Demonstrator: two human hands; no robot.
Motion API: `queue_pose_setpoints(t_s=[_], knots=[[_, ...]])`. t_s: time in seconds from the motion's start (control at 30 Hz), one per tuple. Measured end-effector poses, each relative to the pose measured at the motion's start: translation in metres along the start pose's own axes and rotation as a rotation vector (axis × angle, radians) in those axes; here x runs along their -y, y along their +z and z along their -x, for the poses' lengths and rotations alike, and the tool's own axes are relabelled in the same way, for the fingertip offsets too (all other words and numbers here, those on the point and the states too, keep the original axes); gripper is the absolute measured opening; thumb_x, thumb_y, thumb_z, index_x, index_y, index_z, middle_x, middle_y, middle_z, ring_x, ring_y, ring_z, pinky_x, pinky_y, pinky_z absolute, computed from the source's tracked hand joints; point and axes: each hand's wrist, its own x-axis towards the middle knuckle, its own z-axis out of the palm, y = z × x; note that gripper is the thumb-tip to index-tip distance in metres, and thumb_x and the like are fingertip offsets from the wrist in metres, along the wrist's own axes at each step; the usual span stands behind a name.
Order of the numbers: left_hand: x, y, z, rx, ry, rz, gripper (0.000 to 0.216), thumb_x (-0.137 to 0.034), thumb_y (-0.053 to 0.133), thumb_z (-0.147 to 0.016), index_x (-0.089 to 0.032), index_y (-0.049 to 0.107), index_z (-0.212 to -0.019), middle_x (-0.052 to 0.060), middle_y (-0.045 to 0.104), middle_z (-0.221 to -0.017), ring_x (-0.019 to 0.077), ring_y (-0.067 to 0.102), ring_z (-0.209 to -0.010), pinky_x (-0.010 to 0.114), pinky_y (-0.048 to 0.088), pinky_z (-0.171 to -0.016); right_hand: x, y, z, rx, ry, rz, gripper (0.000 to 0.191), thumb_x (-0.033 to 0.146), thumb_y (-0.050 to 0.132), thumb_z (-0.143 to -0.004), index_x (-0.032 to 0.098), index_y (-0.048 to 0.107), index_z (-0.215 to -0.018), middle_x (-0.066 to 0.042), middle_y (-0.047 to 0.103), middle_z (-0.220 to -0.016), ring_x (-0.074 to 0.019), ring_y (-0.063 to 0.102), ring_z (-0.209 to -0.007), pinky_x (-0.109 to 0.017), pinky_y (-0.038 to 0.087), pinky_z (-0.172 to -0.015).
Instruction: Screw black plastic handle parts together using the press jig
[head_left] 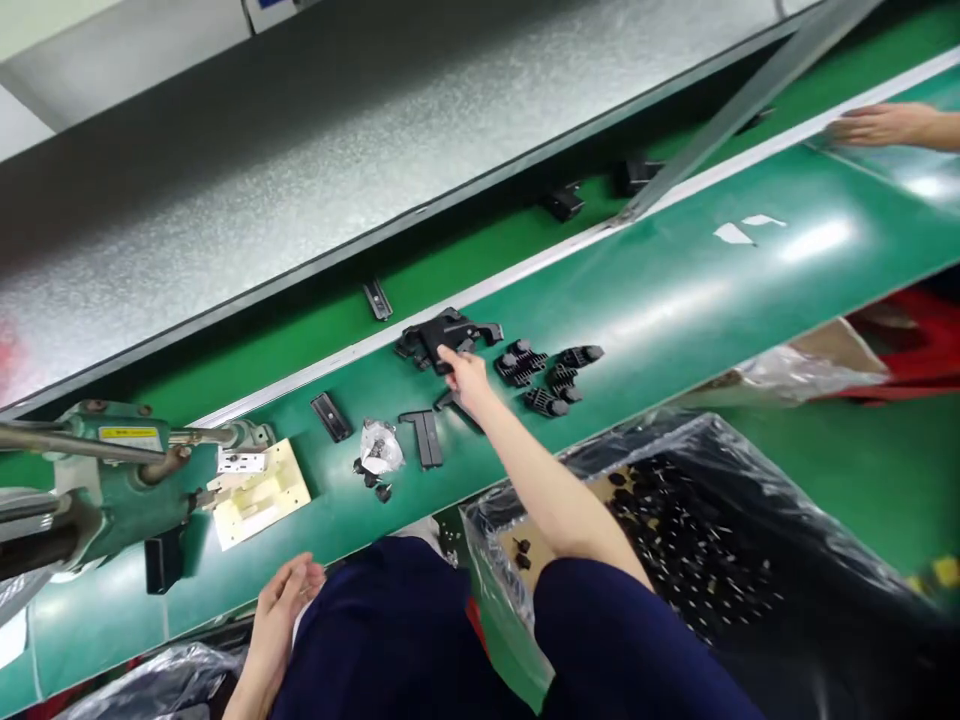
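Observation:
My right hand (468,380) reaches across the green bench and pinches a black plastic part (435,335) at the edge of a heap of similar black parts (480,331). Below that hand lies another black piece, partly covered by my wrist. Beside it, an L-shaped black part (426,438) rests near a clear plastic bag (381,447) of small pieces. My left hand (285,592) hangs by the bench's front edge, fingers loosely extended and holding nothing. Black ribbed parts with round knobs (521,362) stand in a group right of my right hand.
A green press-like machine (127,480) with a cream fixture plate (262,495) occupies the left side. A metal shelf (375,150) overhangs the back. A bag-lined box of small black parts (690,540) sits below the bench at right. Another person's hand (874,125) is at far right.

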Motion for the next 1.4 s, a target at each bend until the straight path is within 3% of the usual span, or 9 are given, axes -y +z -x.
queue_pose_setpoints(t_s=[0.2, 0.4, 0.57, 0.73, 0.9, 1.03, 1.13, 1.27, 1.4], knots=[[0.026, 0.001, 0.004, -0.267, -0.044, 0.060, 0.034, -0.047, 0.078, -0.054, -0.026, 0.069, -0.078, 0.007, 0.073, -0.081, 0.0313, 0.069, -0.091, 0.045, 0.050, -0.092, 0.075, 0.028, -0.142, -0.057, -0.003, 0.152, 0.027, 0.032, 0.060, -0.086, 0.014, 0.047, -0.070, 0.005, 0.046, -0.057, -0.0047, 0.040, -0.043, -0.018, 0.033, -0.039], [0.006, 0.018, 0.002, -0.326, -0.046, 0.105, 0.031, -0.043, 0.079, -0.053, -0.024, 0.069, -0.076, 0.006, 0.073, -0.082, 0.0284, 0.070, -0.087, 0.042, 0.052, -0.089, 0.074, 0.075, -0.189, -0.166, -0.112, 0.347, 0.023, 0.023, 0.048, -0.091, 0.007, 0.051, -0.107, -0.017, 0.054, -0.109, -0.0206, 0.056, -0.100, -0.033, 0.048, -0.083], [-0.031, 0.037, -0.002, -0.333, -0.052, 0.000, 0.041, -0.042, 0.082, -0.050, -0.018, 0.069, -0.079, 0.008, 0.072, -0.080, 0.0248, 0.069, -0.081, 0.037, 0.054, -0.082, 0.036, 0.135, -0.177, 0.016, -0.226, 0.476, 0.065, 0.020, 0.072, -0.068, 0.010, 0.042, -0.125, -0.018, 0.044, -0.131, -0.0305, 0.042, -0.123, -0.042, 0.030, -0.106], [-0.059, 0.057, -0.011, -0.295, 0.088, -0.088, 0.050, -0.049, 0.081, -0.052, -0.014, 0.068, -0.085, 0.009, 0.072, -0.081, 0.0243, 0.069, -0.081, 0.036, 0.052, -0.082, 0.024, 0.146, -0.145, 0.122, -0.158, 0.488, 0.047, 0.019, 0.057, -0.079, 0.004, 0.041, -0.119, -0.023, 0.052, -0.119, -0.0302, 0.049, -0.114, -0.043, 0.037, -0.099], [-0.086, 0.082, -0.021, -0.111, 0.219, 0.050, 0.050, -0.048, 0.076, -0.064, -0.013, 0.067, -0.098, 0.013, 0.070, -0.100, 0.0265, 0.064, -0.103, 0.039, 0.048, -0.093, -0.016, 0.105, -0.006, 0.433, -0.191, 0.409, 0.028, 0.034, 0.046, -0.088, 0.015, 0.053, -0.108, -0.006, 0.065, -0.098, -0.0170, 0.062, -0.089, -0.027, 0.049, -0.079], [-0.090, 0.093, -0.027, 0.066, 0.198, 0.198, 0.057, -0.053, 0.073, -0.065, -0.015, 0.065, -0.106, 0.014, 0.064, -0.119, 0.0270, 0.055, -0.118, 0.038, 0.045, -0.098, -0.062, 0.077, 0.134, 0.723, -0.172, 0.343, 0.034, 0.034, 0.053, -0.084, 0.016, 0.054, -0.112, -0.007, 0.066, -0.104, -0.0181, 0.063, -0.093, -0.027, 0.049, -0.079], [-0.081, 0.087, -0.025, 0.066, 0.112, 0.222, 0.055, -0.056, 0.070, -0.067, -0.011, 0.067, -0.098, 0.014, 0.069, -0.103, 0.0274, 0.061, -0.107, 0.036, 0.050, -0.093, -0.072, 0.071, 0.180, 0.913, -0.251, 0.467, 0.037, 0.040, 0.055, -0.084, 0.015, 0.056, -0.112, -0.006, 0.068, -0.097, -0.0187, 0.064, -0.086, -0.027, 0.049, -0.075], [-0.070, 0.063, -0.017, 0.009, -0.007, 0.285, 0.049, -0.056, 0.067, -0.070, -0.010, 0.065, -0.087, 0.010, 0.071, -0.077, 0.0235, 0.069, -0.084, 0.031, 0.056, -0.076, -0.045, 0.056, 0.127, 0.635, -0.240, 0.779, 0.026, 0.041, 0.057, -0.085, 0.017, 0.066, -0.086, -0.003, 0.069, -0.083, -0.0159, 0.064, -0.080, -0.023, 0.047, -0.078], [-0.060, 0.042, -0.005, 0.049, -0.012, 0.304, 0.051, -0.056, 0.069, -0.068, -0.010, 0.064, -0.090, 0.009, 0.071, -0.075, 0.0213, 0.069, -0.072, 0.029, 0.057, -0.064, -0.013, 0.040, 0.020, 0.123, -0.139, 0.937, 0.038, 0.030, 0.040, -0.094, 0.001, 0.056, -0.113, -0.025, 0.059, -0.114, -0.0293, 0.056, -0.110, -0.040, 0.041, -0.093]])
